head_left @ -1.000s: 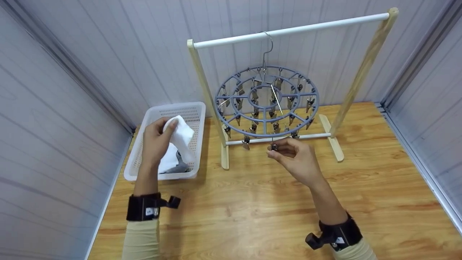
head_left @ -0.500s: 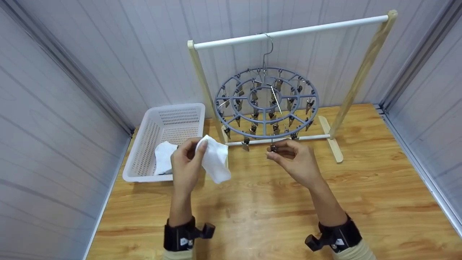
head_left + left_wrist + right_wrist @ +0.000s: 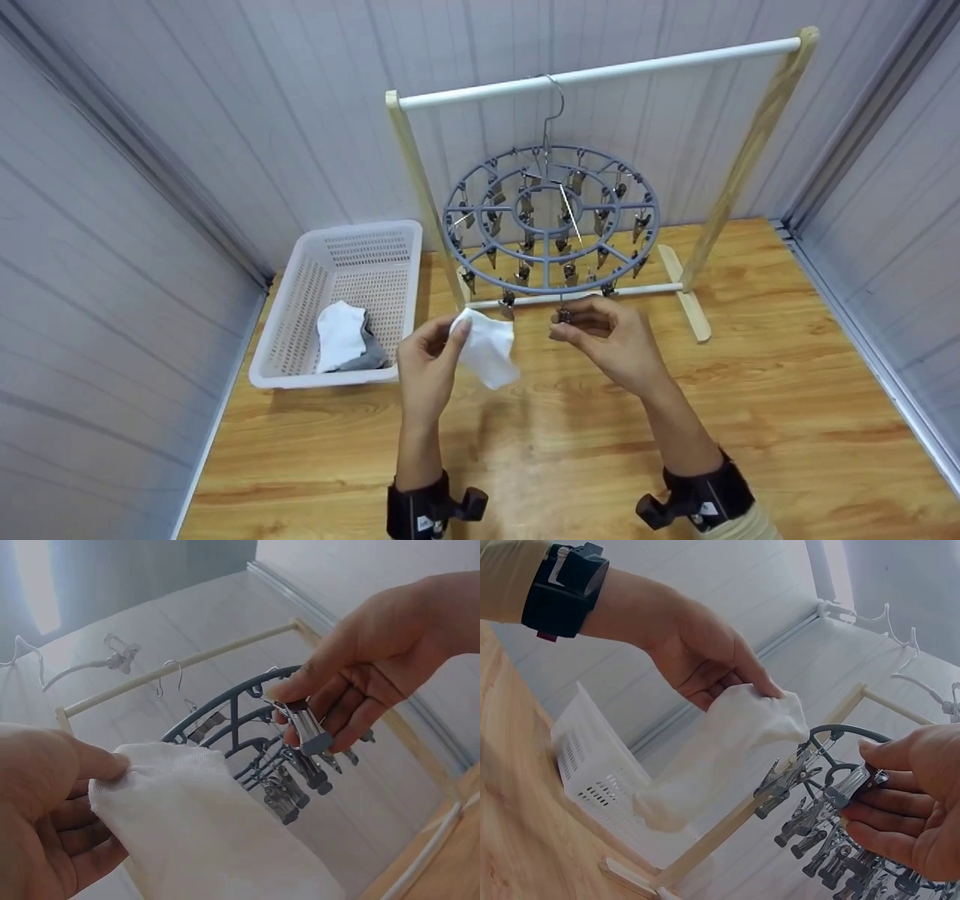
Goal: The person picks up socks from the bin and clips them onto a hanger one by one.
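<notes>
A white sock point(image 3: 489, 351) hangs from my left hand point(image 3: 431, 367), which pinches it by one edge between thumb and fingers. To its right, my right hand point(image 3: 619, 341) holds a metal clip point(image 3: 564, 315) at the front of the round grey hanger point(image 3: 547, 289). The left wrist view shows the thumb and fingers on that clip point(image 3: 309, 727), with the sock point(image 3: 195, 817) in the foreground. In the right wrist view the sock's upper edge is near the hanger's rim, a short way from the held clip point(image 3: 847, 786).
The hanger hooks over the white bar point(image 3: 600, 73) of a wooden stand point(image 3: 750, 165), with several other clips dangling from it. At left stands a white plastic basket point(image 3: 262, 375) holding a white sock point(image 3: 341, 337) and grey cloth point(image 3: 364, 356). Panel walls surround the wooden tabletop point(image 3: 570, 450).
My left hand has carried the white sock out of the basket and rightward, close to the right hand. The right hand has stayed on its clip.
</notes>
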Available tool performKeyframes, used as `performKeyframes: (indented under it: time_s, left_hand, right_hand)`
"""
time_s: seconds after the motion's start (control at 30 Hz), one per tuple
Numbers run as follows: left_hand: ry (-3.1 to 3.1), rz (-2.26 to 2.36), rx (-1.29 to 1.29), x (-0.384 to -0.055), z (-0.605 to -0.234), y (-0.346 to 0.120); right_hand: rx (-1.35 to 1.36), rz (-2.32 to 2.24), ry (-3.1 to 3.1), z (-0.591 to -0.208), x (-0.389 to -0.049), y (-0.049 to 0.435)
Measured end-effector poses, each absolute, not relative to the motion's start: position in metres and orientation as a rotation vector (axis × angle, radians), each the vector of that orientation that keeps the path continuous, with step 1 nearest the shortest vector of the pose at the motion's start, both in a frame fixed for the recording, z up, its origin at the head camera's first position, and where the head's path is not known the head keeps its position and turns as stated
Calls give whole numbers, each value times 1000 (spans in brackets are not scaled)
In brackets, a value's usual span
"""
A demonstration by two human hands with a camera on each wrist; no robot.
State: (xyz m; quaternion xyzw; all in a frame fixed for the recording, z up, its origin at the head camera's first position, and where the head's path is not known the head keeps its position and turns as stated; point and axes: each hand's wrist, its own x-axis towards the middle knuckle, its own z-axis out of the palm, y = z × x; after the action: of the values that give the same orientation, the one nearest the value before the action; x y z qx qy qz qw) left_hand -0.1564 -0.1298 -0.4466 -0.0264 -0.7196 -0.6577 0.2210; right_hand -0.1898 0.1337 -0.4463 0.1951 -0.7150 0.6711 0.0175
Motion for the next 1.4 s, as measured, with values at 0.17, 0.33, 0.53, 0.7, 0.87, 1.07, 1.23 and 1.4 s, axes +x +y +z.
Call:
performKeyframes:
  time_s: [0.17, 0.33, 0.53, 0.7, 0.87, 1.07, 1.23, 1.4]
  left_hand:
    - [-1991, -1864, -134, -157, -449, -123]
    - [-1981, -1916, -199, -159, -451, -116]
    - [-2000, -1917, -208, -159, -455, -109]
    - [-2005, -1934, -208, -160, -458, -106]
    - [-1995, -1957, -218, -161, -462, -104]
    - [-1980, -1975, -204, -161, -462, -101]
    - [-2022, -1940, -200, -161, -463, -98]
    - [-2032, -1926, -207, -161, -464, -96]
  right_hand:
    - [636, 2143, -2194, -444, -189, 136]
    - [647, 2200, -2166, -444, -188, 138]
    - [552, 2255, -2098, -443, -187, 135]
    - [473, 2277, -2041, -443, -186, 132]
    - [480, 2269, -2011, -444, -185, 130]
    - [523, 2277, -1962, -447, -185, 130]
    - [543, 2272, -1969, -448, -185, 129]
    - [501, 2251, -1968, -449, -185, 128]
